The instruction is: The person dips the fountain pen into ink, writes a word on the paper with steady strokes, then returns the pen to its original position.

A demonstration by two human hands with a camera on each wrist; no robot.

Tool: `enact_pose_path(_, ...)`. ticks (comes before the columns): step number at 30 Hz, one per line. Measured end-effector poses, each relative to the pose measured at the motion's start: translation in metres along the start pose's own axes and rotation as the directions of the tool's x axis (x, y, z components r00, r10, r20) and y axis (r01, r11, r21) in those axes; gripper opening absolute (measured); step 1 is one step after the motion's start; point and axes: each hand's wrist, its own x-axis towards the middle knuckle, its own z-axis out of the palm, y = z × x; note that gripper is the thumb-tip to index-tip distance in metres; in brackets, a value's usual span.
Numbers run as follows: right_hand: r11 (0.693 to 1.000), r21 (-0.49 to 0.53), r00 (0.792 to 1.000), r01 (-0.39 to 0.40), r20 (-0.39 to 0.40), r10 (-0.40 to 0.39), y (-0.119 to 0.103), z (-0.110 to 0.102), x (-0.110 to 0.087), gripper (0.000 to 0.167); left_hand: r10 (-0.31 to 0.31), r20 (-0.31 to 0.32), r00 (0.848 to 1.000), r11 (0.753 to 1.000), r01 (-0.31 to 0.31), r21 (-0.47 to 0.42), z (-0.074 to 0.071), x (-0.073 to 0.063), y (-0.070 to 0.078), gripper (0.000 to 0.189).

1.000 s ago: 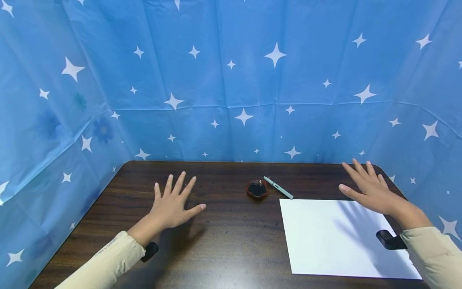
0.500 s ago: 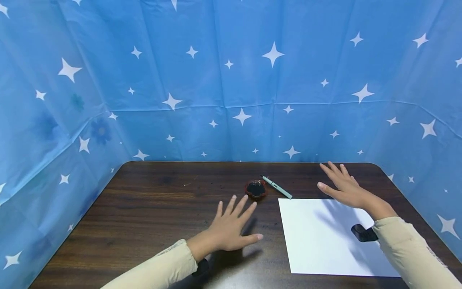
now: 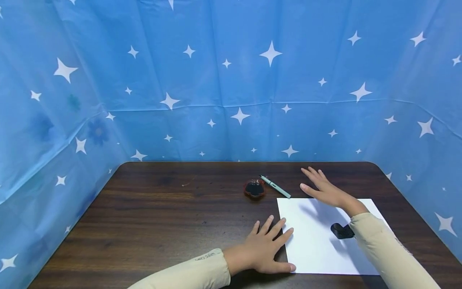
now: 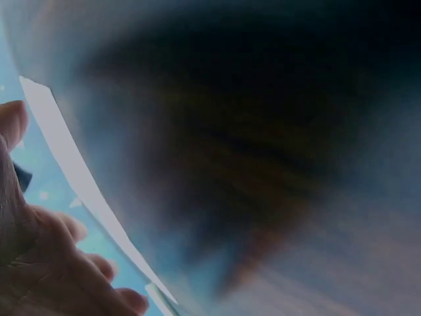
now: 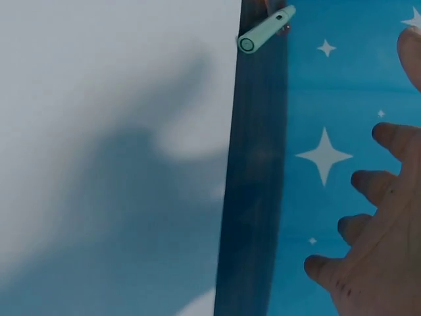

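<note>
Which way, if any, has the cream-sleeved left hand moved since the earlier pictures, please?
Yes: in the head view, the left hand has moved right and lower, overlapping the left edge of the white rectangular paper.

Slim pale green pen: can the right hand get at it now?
Likely yes: the right hand is empty, and the head view shows no object between it and the slim pale green pen.

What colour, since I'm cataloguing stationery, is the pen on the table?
The pen is pale mint green; the head view, showing its full length, is best.
</note>
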Motion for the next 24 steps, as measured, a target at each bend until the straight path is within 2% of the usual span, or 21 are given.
enact_pose_path(8,0.996,0.092,0.999,0.021,0.040,-0.025,0.000,0.008,0.013,0.070,0.013,0.053,0.999,1.000,-0.014,0.022,0.003,0.006,0.007,0.083)
enact_pose_path(18,0.980,0.194,0.997,0.038,0.059,-0.050,-0.001,0.020,0.026,0.066,-0.014,0.124,0.992,0.999,0.011,0.031,0.002,0.008,0.009,0.080)
enact_pose_path(24,0.968,0.249,0.994,0.027,0.093,-0.052,0.001,0.024,0.034,0.063,-0.014,0.133,0.991,0.999,0.010,0.030,0.002,0.009,0.008,0.079)
